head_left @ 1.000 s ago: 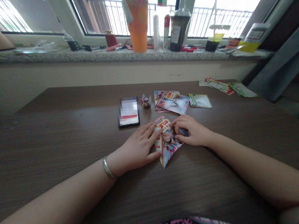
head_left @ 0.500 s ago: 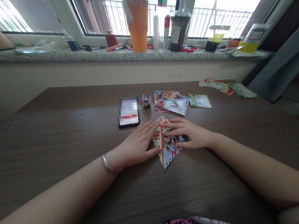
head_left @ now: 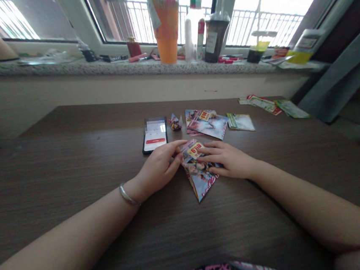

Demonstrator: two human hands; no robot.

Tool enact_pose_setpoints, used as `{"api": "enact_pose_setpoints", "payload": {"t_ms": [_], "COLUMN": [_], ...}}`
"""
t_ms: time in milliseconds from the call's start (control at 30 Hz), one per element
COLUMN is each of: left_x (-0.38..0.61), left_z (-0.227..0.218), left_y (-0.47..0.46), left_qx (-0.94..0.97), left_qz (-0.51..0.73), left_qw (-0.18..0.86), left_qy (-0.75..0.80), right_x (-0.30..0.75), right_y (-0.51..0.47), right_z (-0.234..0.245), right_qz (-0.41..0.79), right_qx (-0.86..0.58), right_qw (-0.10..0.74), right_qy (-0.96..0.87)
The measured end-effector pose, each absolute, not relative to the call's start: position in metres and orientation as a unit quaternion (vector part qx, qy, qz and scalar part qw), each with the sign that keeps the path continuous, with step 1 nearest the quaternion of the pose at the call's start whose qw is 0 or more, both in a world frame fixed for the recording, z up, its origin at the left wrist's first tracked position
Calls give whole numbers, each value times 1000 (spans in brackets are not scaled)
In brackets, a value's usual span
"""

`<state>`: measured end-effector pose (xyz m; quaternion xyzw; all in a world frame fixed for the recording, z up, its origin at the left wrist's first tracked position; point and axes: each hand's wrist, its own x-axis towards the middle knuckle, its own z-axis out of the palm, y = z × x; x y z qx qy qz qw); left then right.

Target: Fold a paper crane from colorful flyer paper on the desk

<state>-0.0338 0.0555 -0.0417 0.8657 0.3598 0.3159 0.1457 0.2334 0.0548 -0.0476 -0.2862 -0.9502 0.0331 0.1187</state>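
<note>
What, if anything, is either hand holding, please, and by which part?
The left hand seems to hold the folded paper by its upper left edge; the right hand rests on it.

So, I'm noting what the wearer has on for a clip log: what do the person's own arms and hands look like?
The left hand and right hand are ungloved, and no sleeve shows on the left forearm or right forearm. A silver-coloured bangle circles the left wrist only.

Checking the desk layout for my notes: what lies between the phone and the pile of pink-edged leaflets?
The head view shows a small folded paper piece between the phone and the leaflet pile.
</note>
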Motion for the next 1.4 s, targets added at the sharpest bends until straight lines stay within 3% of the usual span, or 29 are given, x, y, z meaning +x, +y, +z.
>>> {"api": "enact_pose_setpoints", "payload": {"t_ms": [400, 967, 1400], "left_x": [-33, -28, -32], "left_z": [-40, -23, -15], "left_y": [53, 45, 44], "left_qx": [955, 943, 927], "left_qz": [165, 28, -18], "left_qw": [-41, -93, -73], "left_qy": [244, 319, 366], "right_x": [236, 241, 248], "right_y": [59, 52, 55], "right_z": [-53, -22, -24], "right_qz": [-9, 29, -54], "right_qx": [-289, -276, -326], "right_qw": [153, 65, 24], "right_qy": [-945, -958, -943]}}
